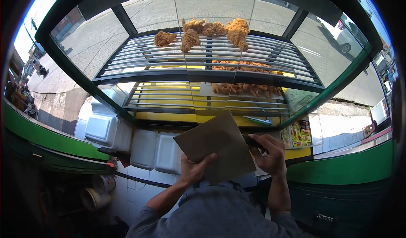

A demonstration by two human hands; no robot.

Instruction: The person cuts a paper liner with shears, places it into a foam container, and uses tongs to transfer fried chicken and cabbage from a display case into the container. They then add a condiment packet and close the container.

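Note:
A brown paper sheet [220,147] is held up in front of my body, tilted, and covers what lies behind it. My left hand [194,168] grips its lower left edge, thumb across the front and the other fingers hidden behind. My right hand [270,153] is closed by the paper's right edge, around a dark object like a handle [253,142]; the rest of that object is out of sight. Beyond the paper stands a glass display case with slatted racks. Fried chicken pieces [237,33] lie on the upper rack [139,54], and more fried pieces [247,88] lie lower down.
White foam boxes [101,128] are stacked at the left, with more foam boxes [144,149] beside them. A clear container of yellow and red sachets [301,134] stands at the right. The case's dark frame [76,69] curves around the racks. Buckets [95,198] sit low at the left.

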